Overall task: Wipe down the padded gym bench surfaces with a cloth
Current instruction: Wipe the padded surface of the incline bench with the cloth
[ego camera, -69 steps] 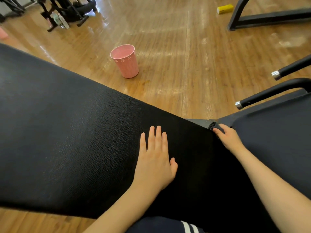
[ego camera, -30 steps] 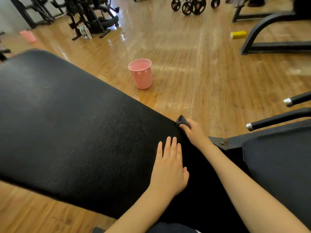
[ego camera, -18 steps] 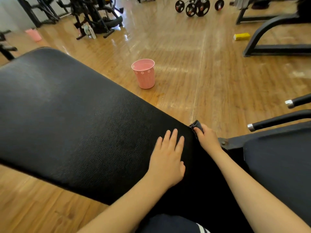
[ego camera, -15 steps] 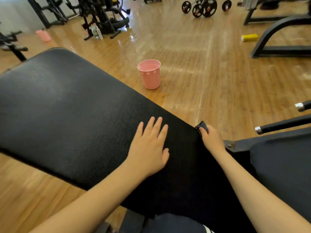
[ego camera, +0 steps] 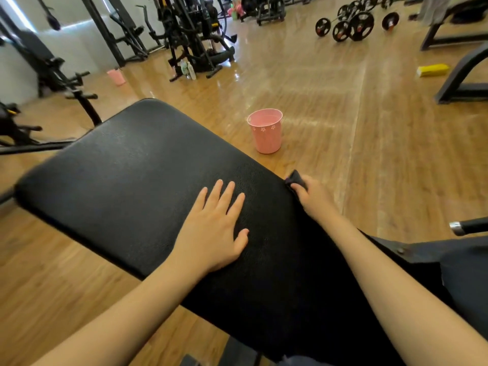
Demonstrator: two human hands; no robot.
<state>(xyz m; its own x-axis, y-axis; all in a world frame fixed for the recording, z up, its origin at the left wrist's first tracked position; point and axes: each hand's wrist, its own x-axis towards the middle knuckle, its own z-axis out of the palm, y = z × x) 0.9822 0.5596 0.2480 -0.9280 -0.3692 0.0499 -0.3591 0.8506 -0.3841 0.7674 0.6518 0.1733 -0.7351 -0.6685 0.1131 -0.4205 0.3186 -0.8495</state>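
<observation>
Your right hand [ego camera: 311, 195] has worked its way up the far edge of the bench pad [ego camera: 137, 165]: a couple of seconds ago it was down at the hinge by the seat, and now it sits well along the long pad, level with the pink bin [ego camera: 265, 131] on the floor beyond. Its fingers are curled round the dark cloth [ego camera: 295, 178], bunched small and pressed against the pad's side edge; only a corner of the cloth shows past your knuckles.

Your left hand [ego camera: 216, 228] has slid up the pad too. It lies flat on the top surface, fingers straight and a little spread, holding nothing, just beside the cloth hand and nearer you.

So far you look to be doing only the edge seam. The broad top of the pad, from your left hand out to the rounded end away from the bin, probably remains to be wiped, as does the seat pad [ego camera: 467, 276] at your right.
</observation>
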